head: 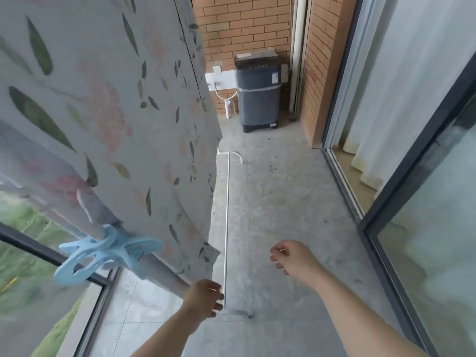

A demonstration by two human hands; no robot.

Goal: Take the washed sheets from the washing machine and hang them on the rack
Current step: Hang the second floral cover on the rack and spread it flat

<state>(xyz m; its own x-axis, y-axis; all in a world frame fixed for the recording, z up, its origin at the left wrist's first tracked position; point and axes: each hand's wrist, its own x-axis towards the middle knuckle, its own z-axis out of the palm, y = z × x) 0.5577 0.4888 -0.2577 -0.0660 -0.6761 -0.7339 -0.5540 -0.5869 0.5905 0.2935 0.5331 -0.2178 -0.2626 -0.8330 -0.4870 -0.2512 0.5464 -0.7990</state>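
The only label in view is a white sticker on the front of the dark grey top-loading washing machine, standing at the upper centre of the frame; its print is too small to read, and the markings on its control panel are no clearer.

The machine stands on a grey concrete floor against an orange-brown brick wall. Lighter tiles cover the floor at the lower left. A dark-framed sliding glass door runs down the right side, with a white curtain behind it. At the lower left, a dark-framed window shows blurred greenery outside.

The pale grey sheet printed with green leaves and pink flowers fills the upper left of the frame, draped over the white metal drying rack. A light blue plastic clip clamps it to the rail at the lower left.

The left hand is at the bottom centre, fingers loosely curled, right by the sheet's lower corner; whether it touches the cloth cannot be told. The right hand hangs over the floor to the right, fingers loosely bent, gripping nothing that can be made out.
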